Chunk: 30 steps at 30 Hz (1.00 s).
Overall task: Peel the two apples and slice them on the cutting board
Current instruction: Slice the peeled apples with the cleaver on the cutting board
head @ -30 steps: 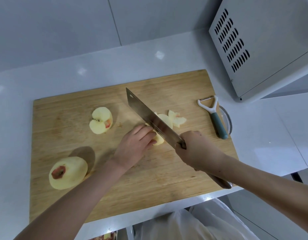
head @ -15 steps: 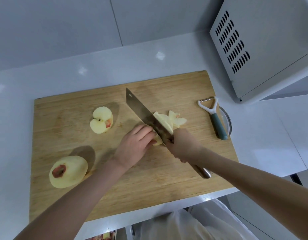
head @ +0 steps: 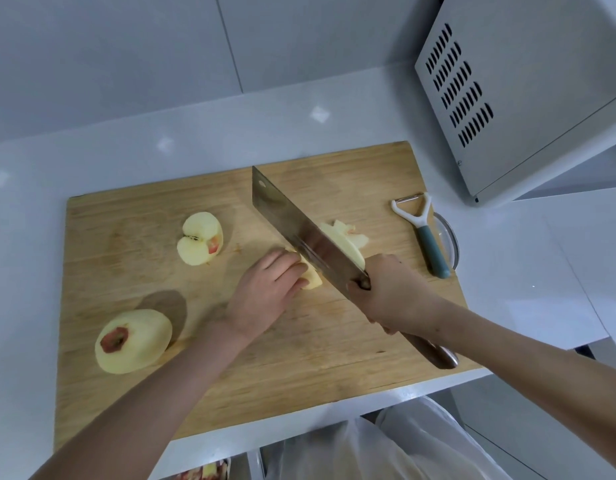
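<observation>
On the wooden cutting board (head: pixel 143 265), my right hand (head: pixel 393 292) grips the handle of a cleaver (head: pixel 299 233), whose blade stands in a peeled apple piece (head: pixel 311 277). My left hand (head: pixel 265 292) holds that piece down with curled fingers, just left of the blade. Cut slices (head: pixel 344 240) lie to the right of the blade. A peeled apple half (head: pixel 200 242) lies cut side up further left. A whole peeled apple (head: pixel 132 341) sits near the board's front left corner.
A peeler (head: pixel 424 233) with a teal handle lies at the board's right edge, over a glass dish (head: pixel 450 240). A grey appliance (head: pixel 521 84) stands at the back right. A white plastic bag (head: pixel 386 448) hangs below the counter's front edge.
The cleaver went forward and down through the apple piece, then came back toward me. One more slice now leans on the pile to the right. My left hand stayed on the piece.
</observation>
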Tool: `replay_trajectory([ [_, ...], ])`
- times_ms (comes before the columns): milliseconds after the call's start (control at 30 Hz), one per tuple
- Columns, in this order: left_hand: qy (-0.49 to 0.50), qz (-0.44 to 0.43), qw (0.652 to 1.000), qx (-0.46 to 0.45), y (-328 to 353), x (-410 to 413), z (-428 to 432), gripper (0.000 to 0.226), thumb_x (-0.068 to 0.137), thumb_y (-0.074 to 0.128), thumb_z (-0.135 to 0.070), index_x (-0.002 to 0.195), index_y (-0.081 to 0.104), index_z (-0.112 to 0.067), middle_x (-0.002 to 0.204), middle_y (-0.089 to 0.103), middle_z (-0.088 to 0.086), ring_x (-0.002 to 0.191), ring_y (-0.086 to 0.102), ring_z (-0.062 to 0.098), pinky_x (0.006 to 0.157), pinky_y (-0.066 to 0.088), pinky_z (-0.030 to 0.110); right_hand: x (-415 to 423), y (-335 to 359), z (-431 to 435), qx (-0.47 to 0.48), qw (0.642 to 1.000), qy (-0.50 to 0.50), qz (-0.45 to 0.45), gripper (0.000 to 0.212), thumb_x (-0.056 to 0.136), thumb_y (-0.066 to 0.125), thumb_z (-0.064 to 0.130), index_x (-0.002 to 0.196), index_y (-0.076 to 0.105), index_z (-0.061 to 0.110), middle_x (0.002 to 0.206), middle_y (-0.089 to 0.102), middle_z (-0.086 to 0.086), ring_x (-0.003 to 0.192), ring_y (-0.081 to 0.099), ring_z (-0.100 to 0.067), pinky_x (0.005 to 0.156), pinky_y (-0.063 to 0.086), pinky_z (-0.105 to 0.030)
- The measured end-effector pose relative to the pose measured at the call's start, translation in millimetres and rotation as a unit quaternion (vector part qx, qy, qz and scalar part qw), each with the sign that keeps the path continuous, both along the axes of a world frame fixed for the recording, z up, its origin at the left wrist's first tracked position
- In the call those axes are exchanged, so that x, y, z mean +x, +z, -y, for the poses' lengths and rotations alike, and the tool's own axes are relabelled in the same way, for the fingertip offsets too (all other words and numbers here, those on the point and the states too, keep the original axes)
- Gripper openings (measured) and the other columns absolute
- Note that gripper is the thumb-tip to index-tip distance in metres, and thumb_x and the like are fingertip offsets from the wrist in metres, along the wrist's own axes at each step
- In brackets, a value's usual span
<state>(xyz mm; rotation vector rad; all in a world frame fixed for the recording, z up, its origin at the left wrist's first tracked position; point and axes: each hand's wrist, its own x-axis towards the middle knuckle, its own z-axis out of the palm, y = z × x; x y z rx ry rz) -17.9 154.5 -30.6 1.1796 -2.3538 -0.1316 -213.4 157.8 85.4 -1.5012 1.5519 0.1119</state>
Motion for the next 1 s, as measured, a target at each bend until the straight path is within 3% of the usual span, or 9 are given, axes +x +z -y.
replay_trajectory([
  [233,-0.002,0.005,1.000,0.007,-0.9,-0.7,2.0,0.027,0.085,0.055,-0.023,0.091,0.073,-0.004,0.093,0.070,0.008,0.095,0.051,0.017,0.089,0.043,0.031,10.1,-2.3,0.9,-0.009,0.999,0.024,-0.040,0.024,0.095,0.041,0.016,0.071,0.043,0.014,0.071,0.052,-0.004,0.046,0.051,-0.012,0.036,0.044,-0.019],
  [433,-0.006,0.005,1.000,0.023,-2.1,2.5,0.3,0.025,0.088,0.054,-0.022,0.093,0.072,-0.005,0.097,0.069,0.007,0.097,0.051,0.017,0.089,0.043,0.030,27.7,-28.0,9.6,0.021,0.999,0.010,-0.050,0.016,0.094,0.042,0.014,0.082,0.050,0.007,0.073,0.056,-0.008,0.055,0.060,-0.020,0.051,0.057,-0.031],
  [567,-0.005,0.007,1.000,0.013,-1.8,2.0,0.3,0.026,0.087,0.054,-0.021,0.095,0.072,-0.004,0.097,0.069,0.008,0.099,0.051,0.018,0.093,0.043,0.032,25.9,-40.9,17.4,0.039,0.998,-0.028,-0.036,0.021,0.096,0.046,0.021,0.082,0.050,0.007,0.069,0.059,-0.009,0.044,0.057,-0.015,0.039,0.047,-0.023],
  [733,0.001,0.004,1.000,0.009,-4.7,2.7,-1.4,0.027,0.087,0.055,-0.022,0.094,0.072,-0.003,0.096,0.069,0.009,0.099,0.052,0.018,0.093,0.043,0.033,13.1,-29.2,16.2,0.044,0.998,-0.051,0.014,0.016,0.094,0.048,0.019,0.091,0.053,0.005,0.066,0.060,-0.008,0.033,0.050,-0.007,0.039,0.043,-0.020],
  [900,0.002,-0.001,1.000,-0.014,-4.1,1.8,-0.5,0.026,0.086,0.057,-0.023,0.087,0.072,-0.002,0.092,0.069,0.010,0.094,0.052,0.016,0.091,0.044,0.032,6.4,-2.0,3.6,0.001,1.000,-0.018,-0.005,0.021,0.095,0.042,0.019,0.075,0.044,0.011,0.069,0.055,-0.007,0.036,0.050,-0.010,0.038,0.042,-0.020],
  [1000,0.000,-0.001,1.000,-0.019,-4.0,1.8,0.4,0.026,0.086,0.057,-0.022,0.087,0.072,-0.001,0.091,0.070,0.011,0.095,0.052,0.017,0.090,0.044,0.033,9.2,1.7,-0.1,0.007,1.000,0.009,-0.020,0.021,0.095,0.041,0.019,0.076,0.045,0.013,0.070,0.054,-0.005,0.042,0.052,-0.011,0.038,0.043,-0.019],
])
